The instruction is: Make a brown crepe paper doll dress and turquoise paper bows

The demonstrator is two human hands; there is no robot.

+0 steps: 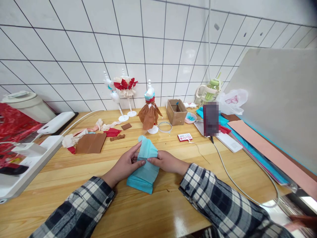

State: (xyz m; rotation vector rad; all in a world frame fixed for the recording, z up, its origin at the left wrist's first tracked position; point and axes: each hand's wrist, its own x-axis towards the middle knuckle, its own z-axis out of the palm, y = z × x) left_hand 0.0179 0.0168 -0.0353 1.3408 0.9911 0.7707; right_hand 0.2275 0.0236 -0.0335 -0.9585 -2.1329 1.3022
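Observation:
A folded turquoise paper piece [148,177] is between my two hands above the wooden table, low in the middle of the view. My left hand [127,163] pinches its left edge, thumb in front and fingers partly behind it. On the right edge, my right hand [167,161] grips the same paper, its thumb pressed on the front near the fold. Both thumb tips lie close together. Behind my hands stands a small dress form [150,112] in a brown skirt with a red and turquoise top.
Two more dress forms [127,86] stand back left, near brown paper [91,143] and scraps. A cardboard box [176,112], a metal ring [165,127] and a small red-white box [184,137] lie beyond my hands. At right are a phone [210,119], cable and long paper strips [264,148].

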